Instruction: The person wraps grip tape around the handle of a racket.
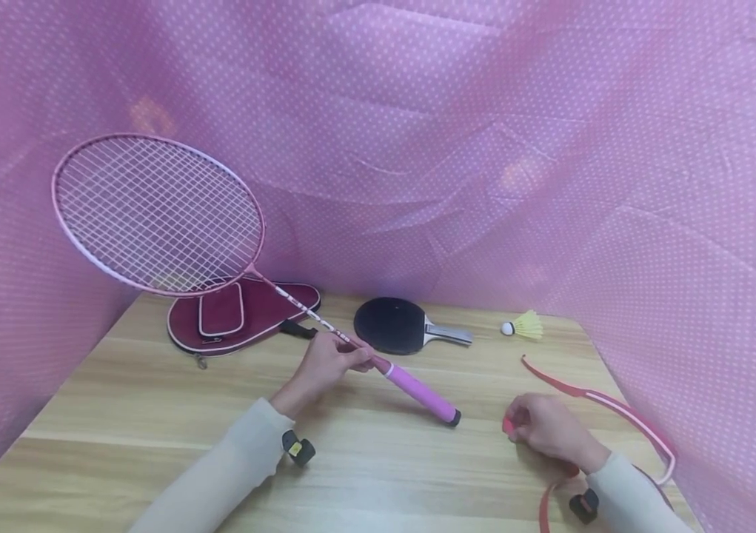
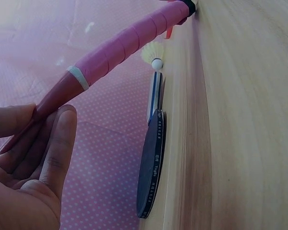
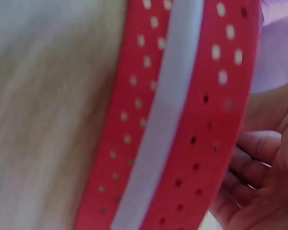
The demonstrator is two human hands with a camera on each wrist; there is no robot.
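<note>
Left hand (image 1: pixel 327 364) fingers pinch racket (image 1: pixel 244 268) shaft, butt on surface (image 1: pixel 151 414); right hand (image 1: pixel 544 428) fingers curl around red tape (image 1: pixel 607 403).

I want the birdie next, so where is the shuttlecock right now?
In the head view, the shuttlecock lies on the table's far right, just right of the table tennis paddle.

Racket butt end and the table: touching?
Touching. In the left wrist view the racket slants down until its black butt cap meets the table; the head view agrees, with the left hand holding the shaft.
</note>
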